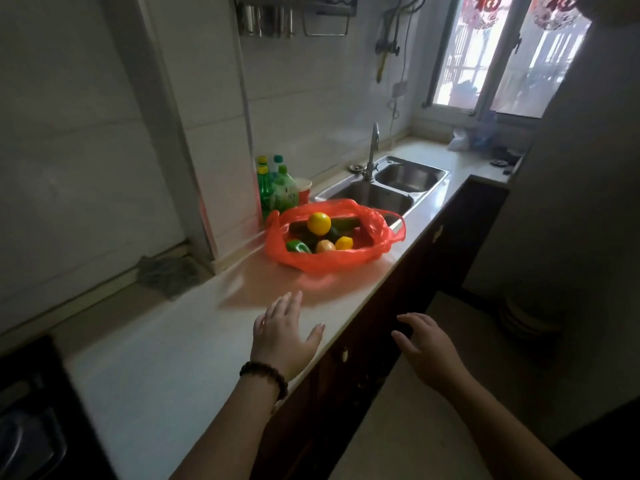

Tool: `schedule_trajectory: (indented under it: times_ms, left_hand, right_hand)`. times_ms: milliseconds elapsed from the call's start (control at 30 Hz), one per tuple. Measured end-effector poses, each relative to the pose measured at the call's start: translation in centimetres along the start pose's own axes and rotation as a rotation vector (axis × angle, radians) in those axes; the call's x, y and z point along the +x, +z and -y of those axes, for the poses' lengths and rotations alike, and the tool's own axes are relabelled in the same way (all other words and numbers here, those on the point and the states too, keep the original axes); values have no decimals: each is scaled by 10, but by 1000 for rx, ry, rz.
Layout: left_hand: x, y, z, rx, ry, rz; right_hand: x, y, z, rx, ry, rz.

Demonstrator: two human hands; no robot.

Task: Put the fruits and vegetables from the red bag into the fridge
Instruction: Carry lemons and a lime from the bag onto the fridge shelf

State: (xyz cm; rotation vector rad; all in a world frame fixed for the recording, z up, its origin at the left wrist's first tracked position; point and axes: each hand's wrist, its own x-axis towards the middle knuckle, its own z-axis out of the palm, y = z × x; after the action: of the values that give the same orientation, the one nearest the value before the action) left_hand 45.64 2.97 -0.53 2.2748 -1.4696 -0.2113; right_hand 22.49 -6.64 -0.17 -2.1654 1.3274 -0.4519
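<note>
Pale stone countertop bears open red plastic bag beside double steel sink. Left hand and right hand hover, fingers spread, holding nothing.

bare counter before red bag; bottles behind

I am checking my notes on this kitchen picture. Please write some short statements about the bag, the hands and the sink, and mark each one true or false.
1. The red bag lies open on the counter. True.
2. The left hand holds the orange. False: it holds nothing, its fingers spread; the orange lies in the bag.
3. The sink has two basins. True.
4. The right hand grips the bag. False: it is open, apart from the bag.
5. Green bottles stand right of the sink. False: they stand left of it, by the wall.
</note>
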Motion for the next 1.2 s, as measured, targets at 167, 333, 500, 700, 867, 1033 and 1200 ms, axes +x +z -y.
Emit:
schedule_trajectory:
  times_ms: [167, 333, 500, 700, 867, 1033, 1200]
  left_hand:
    - [87, 10, -6, -19, -22, 4]
    - [148, 19, -9, -20, -46, 12]
    - [205, 35, -4, -21, -149, 3]
    - [284, 65, -15, -80, -319, -77]
    - [335, 89, -39, -94, -437, -104]
    - [359, 114, -52, -146, -476, -55]
    - [367, 140, -62, -178, -367, -20]
  right_hand:
    - [89, -15, -3, 8, 24, -2]
    - [162, -19, -16, 29, 10, 17]
    - [251, -20, -36, 51, -28, 42]
    - [379, -12, -57, 18, -127, 153]
    - [460, -4, -58, -93, -337, 300]
    - [493, 15, -60, -102, -467, 459]
    - [504, 42, -69, -97, -530, 606]
